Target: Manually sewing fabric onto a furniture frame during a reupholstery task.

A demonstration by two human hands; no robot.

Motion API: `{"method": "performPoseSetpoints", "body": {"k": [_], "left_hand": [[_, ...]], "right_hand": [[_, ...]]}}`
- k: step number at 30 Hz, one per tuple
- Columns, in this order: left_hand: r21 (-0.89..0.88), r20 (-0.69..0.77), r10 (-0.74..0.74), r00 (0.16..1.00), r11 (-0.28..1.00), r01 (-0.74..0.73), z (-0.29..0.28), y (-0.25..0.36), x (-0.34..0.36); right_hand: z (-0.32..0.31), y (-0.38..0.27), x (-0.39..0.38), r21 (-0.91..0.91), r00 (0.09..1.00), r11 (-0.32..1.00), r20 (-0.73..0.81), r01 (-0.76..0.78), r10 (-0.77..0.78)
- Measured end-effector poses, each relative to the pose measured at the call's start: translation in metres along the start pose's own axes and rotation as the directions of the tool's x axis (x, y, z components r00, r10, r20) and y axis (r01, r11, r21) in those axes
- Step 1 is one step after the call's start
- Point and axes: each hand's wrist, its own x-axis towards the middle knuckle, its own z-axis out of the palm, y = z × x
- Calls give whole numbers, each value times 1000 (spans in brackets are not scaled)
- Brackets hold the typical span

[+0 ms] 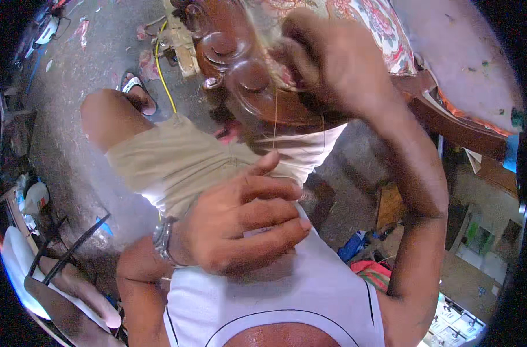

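Grip of your right hand (344, 63) was blurred, fingers bent inward by the floral fabric (388, 32) and the carved wood (234, 72); whether it pinched anything could not be told. Your left hand (246, 222) was half-curled in front of your white shirt (263, 289), thumb raised; a hold on the thin thread (275, 118) could not be confirmed. That thread ran from beside the right fingers down toward the left thumb. In judgement, good handling called for light, even tension and a path clear of the wood's edge, lest it chafe. A second strand (323, 124) hung to the right and warranted separation against tangling. Your wristwatch (164, 240) presented a possible snag for slack.
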Motion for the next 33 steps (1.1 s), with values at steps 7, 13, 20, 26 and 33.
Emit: {"method": "performPoseSetpoints", "body": {"k": [7,13,20,26,33], "left_hand": [[-87,-17,71,997,994,-72,18,-4,-3],[-117,-32,131,991,984,-134,37,-16,17],[-305,-66,120,991,943,-135,55,-27,38],[-298,-65,80,995,950,-96,70,-40,52],[-291,-92,102,991,948,-124,80,-49,54]], "right_hand": [[-53,3,24,599,904,715,413,-361,110],[-35,-2,30,412,927,886,371,-213,50],[-24,9,24,457,955,868,290,-196,63],[-35,2,26,414,950,900,313,-137,1],[-33,5,26,409,959,901,282,-142,23]]}}
